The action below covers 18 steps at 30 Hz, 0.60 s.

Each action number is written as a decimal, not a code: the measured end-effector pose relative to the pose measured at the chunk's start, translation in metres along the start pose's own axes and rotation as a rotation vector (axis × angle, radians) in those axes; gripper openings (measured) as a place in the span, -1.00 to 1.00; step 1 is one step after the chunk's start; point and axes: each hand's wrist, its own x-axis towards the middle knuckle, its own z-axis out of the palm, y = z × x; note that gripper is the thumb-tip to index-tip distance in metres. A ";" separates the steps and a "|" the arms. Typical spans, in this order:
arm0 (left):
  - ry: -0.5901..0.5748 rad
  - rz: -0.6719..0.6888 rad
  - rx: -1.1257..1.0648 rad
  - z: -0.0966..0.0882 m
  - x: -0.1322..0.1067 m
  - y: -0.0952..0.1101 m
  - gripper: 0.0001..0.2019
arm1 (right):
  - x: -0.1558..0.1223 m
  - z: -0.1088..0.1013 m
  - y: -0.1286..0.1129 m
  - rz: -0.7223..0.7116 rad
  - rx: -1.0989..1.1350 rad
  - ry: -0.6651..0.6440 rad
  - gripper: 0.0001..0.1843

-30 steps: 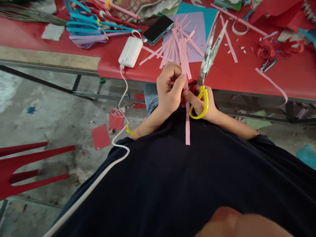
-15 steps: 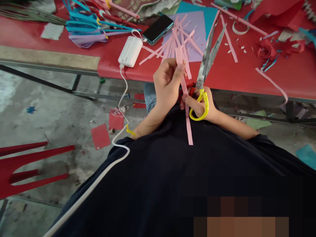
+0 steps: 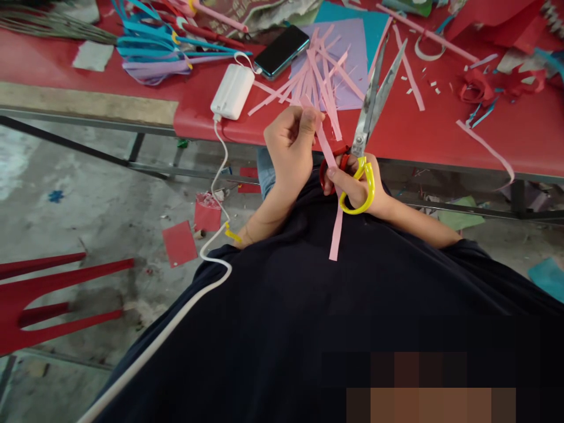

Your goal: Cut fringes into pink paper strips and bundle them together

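Observation:
A long pink paper strip (image 3: 326,145) runs slantwise between my hands, its lower end hanging in front of the dark shirt. Thumb and fingers of my left hand (image 3: 293,144) pinch its upper end. My right hand (image 3: 359,179) pinches the strip lower down and also carries a pair of scissors (image 3: 362,132) with one yellow and one red handle. Their blades point away over the table and stand slightly apart. Just beyond my left hand, a pile of cut pink strips (image 3: 315,70) lies on a lilac sheet (image 3: 352,44).
On the red-covered table (image 3: 440,138) are a white power bank (image 3: 232,91) with a cable running toward me, a dark phone (image 3: 282,51), and blue and lilac strip bundles (image 3: 154,50). Red paper curls (image 3: 478,88) lie right. A red stool (image 3: 26,305) stands lower left.
My left hand has moved a little to the left and tilted the strip's upper end that way. The strip's lower end has swung slightly left. The right hand and scissors have barely moved.

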 end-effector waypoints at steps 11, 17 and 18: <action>0.087 0.108 -0.031 0.001 0.007 -0.010 -0.58 | 0.002 0.002 0.001 -0.009 0.009 0.047 -0.49; 0.091 0.080 -0.048 0.002 0.008 -0.011 -0.55 | 0.002 0.001 0.007 -0.046 0.043 0.056 -0.48; 0.093 0.081 -0.050 0.002 0.008 -0.012 -0.54 | 0.003 0.002 0.005 -0.044 0.050 0.058 -0.47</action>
